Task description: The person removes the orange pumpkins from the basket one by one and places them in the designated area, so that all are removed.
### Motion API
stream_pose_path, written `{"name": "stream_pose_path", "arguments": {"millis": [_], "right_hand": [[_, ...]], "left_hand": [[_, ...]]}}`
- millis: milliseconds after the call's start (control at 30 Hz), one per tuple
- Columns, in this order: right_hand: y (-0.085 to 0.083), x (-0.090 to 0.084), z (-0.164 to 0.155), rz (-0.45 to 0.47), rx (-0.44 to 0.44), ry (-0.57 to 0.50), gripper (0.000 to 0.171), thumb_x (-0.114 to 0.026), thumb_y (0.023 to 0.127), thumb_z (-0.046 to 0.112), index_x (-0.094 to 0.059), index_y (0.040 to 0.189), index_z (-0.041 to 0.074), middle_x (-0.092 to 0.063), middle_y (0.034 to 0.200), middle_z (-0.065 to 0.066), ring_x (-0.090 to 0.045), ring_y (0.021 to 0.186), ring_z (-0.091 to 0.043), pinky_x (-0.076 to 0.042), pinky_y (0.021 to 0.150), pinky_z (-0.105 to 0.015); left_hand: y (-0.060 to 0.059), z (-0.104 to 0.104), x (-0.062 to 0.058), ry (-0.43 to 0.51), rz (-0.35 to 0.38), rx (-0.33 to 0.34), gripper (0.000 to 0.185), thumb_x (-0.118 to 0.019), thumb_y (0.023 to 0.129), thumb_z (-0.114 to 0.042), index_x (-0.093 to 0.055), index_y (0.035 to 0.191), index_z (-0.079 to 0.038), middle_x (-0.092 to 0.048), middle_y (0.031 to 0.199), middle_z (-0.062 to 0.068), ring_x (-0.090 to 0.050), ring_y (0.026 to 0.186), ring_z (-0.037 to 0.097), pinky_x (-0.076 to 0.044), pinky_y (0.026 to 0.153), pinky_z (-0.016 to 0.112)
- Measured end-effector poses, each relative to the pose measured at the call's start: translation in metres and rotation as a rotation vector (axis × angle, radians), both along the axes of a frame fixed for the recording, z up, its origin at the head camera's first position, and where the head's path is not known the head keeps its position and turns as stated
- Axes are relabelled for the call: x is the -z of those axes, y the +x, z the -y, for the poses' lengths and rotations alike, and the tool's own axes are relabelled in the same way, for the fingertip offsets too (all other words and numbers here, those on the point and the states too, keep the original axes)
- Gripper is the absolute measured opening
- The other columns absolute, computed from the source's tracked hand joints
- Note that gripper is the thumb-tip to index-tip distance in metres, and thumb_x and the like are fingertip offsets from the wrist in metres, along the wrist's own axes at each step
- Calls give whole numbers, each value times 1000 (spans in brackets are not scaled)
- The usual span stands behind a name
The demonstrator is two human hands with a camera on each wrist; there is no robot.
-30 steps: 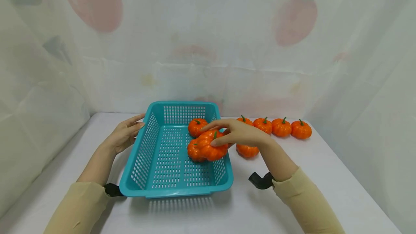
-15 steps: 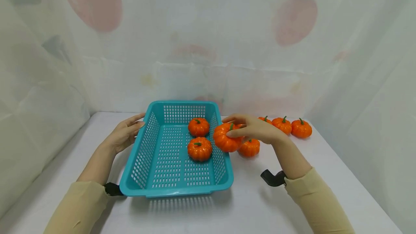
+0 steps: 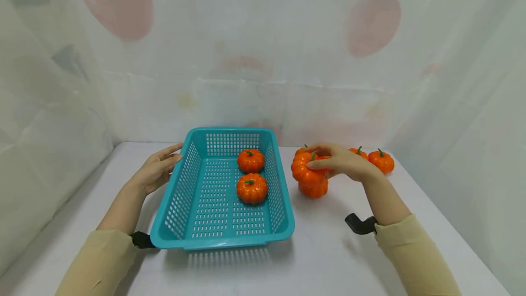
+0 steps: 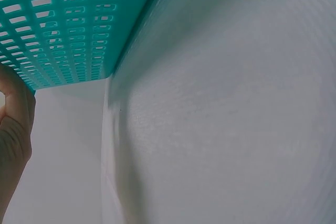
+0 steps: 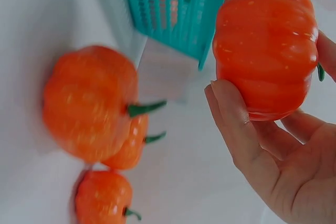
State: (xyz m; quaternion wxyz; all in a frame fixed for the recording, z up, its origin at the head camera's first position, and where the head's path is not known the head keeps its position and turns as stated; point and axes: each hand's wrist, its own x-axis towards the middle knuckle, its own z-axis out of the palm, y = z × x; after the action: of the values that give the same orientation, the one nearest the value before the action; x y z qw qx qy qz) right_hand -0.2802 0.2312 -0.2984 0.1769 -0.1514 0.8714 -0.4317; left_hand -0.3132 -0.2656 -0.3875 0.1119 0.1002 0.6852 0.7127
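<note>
In the head view, my right hand (image 3: 339,161) grips a small orange pumpkin (image 3: 305,170) with a green stem, held up right of the turquoise basket (image 3: 222,244). The right wrist view shows fingers and thumb round the same pumpkin (image 5: 265,51). Below it on the table sits another pumpkin (image 3: 314,191), partly covered. My left hand (image 3: 158,170) rests against the basket's left side, fingers loosely extended at the rim. Inside the basket, along its right side, lie two pumpkins: a rear one (image 3: 250,161) and a nearer one (image 3: 252,189).
Behind my right hand a row of pumpkins stands on the white table (image 3: 328,259); the rightmost pumpkin (image 3: 381,161) shows whole, others are partly hidden. A pale printed curtain (image 3: 255,99) closes off the back and sides.
My right hand has carried the held pumpkin rightward, from above the basket to over the pumpkins on the table. My left hand and the basket have stayed in place.
</note>
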Motion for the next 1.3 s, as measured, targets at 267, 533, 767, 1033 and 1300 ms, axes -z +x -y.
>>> {"name": "stream_pose_path", "arguments": {"millis": [267, 533, 767, 1033, 1300], "right_hand": [[-7, 0, -30, 50, 55, -56, 48, -67, 94, 31, -51, 133, 9, -55, 122, -14, -68, 95, -22, -61, 83, -39], [-14, 5, -58, 69, 132, -32, 54, -66, 94, 33, -48, 137, 7, -51, 132, -17, -67, 98, -20, -61, 83, -36], [-20, 16, -78, 126, 167, -13, 58, -64, 95, 32, -41, 140, 2, -52, 130, -16, -67, 95, -20, -60, 87, -38], [-25, 40, -93, 207, 221, 30, 71, -63, 95, 39, -32, 148, 2, -37, 148, -23, -58, 117, -29, -57, 95, -42], [-29, 56, -99, 257, 253, 54, 74, -64, 94, 40, -32, 148, 1, -30, 152, -26, -52, 124, -37, -58, 93, -41]], "left_hand": [[1, 0, -1, 0, 7, 5, 70, -52, 103, -18, -11, 159, -7, -59, 107, -4, -68, 84, 4, -59, 73, 21], [2, 0, -1, -5, 3, 3, 70, -52, 103, -18, -11, 159, -7, -59, 107, -4, -68, 84, 4, -59, 73, 22], [1, -1, -2, -16, -4, -2, 69, -52, 103, -19, -13, 159, -7, -59, 107, -4, -68, 85, 4, -59, 74, 22], [2, -1, -3, -27, -5, -7, 70, -53, 103, -19, -13, 159, -7, -60, 108, -4, -68, 86, 4, -59, 74, 23], [2, -2, -5, -33, -5, -11, 70, -53, 103, -20, -14, 159, -6, -61, 106, -5, -68, 85, 4, -59, 73, 23]]}}
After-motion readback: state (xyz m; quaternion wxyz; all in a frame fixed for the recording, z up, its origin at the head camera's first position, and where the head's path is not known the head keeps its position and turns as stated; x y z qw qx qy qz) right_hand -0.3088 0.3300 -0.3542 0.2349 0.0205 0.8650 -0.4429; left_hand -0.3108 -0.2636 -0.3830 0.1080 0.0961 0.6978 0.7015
